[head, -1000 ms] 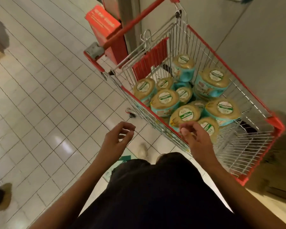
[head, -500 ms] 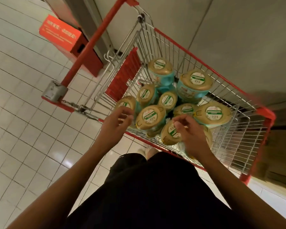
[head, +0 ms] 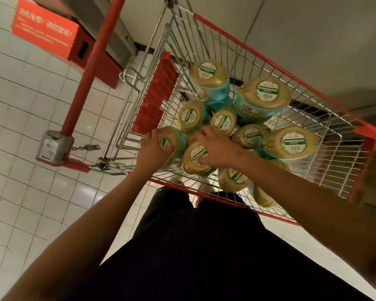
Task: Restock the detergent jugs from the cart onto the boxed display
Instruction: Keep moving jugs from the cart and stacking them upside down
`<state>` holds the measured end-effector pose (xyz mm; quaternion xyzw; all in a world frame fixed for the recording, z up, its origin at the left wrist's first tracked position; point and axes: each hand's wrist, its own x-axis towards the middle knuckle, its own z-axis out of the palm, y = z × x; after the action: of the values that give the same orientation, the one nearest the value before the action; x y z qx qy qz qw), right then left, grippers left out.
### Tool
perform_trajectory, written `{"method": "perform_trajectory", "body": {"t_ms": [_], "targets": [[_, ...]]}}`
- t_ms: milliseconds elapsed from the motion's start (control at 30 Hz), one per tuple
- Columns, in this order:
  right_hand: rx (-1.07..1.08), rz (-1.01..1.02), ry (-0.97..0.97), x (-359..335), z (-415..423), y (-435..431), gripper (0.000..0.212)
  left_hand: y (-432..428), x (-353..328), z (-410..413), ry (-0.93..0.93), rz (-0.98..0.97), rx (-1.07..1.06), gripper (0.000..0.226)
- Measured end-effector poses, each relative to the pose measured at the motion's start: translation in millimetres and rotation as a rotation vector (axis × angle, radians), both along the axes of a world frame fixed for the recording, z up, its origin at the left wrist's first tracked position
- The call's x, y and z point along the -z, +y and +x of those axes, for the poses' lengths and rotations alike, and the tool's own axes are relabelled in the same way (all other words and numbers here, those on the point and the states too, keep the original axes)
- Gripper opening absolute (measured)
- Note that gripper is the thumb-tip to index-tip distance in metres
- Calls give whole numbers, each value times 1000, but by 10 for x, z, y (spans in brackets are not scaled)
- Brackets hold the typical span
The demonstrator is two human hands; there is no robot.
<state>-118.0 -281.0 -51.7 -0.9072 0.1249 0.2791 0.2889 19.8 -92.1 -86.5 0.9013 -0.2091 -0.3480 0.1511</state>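
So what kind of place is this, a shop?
Probably a supermarket or big store: a red-trimmed wire shopping cart with a grey coin lock on its handle, loaded with identical teal plastic jugs with tan caps, on a white tiled floor.

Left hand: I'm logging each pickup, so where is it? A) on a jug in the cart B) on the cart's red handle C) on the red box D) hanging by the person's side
A: the left hand curls over the top of a jug inside the cart, clear of the red handle.
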Motion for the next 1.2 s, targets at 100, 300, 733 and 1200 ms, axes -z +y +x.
{"method": "perform_trajectory", "body": {"t_ms": [100,300,733,1200], "targets": [[-170,-130,75,118,134,134,91,-17,182,110,37,102,23,80],[-351,-215,256,412,274,366,102,-2,469,191,84,151,159,113],[-494,-242,227,792,52,242,130,-32,642,140,24,199,281,136],[-256,-366,145,474,-12,252,128,-65,175,131,-31,41,413,128]]}}
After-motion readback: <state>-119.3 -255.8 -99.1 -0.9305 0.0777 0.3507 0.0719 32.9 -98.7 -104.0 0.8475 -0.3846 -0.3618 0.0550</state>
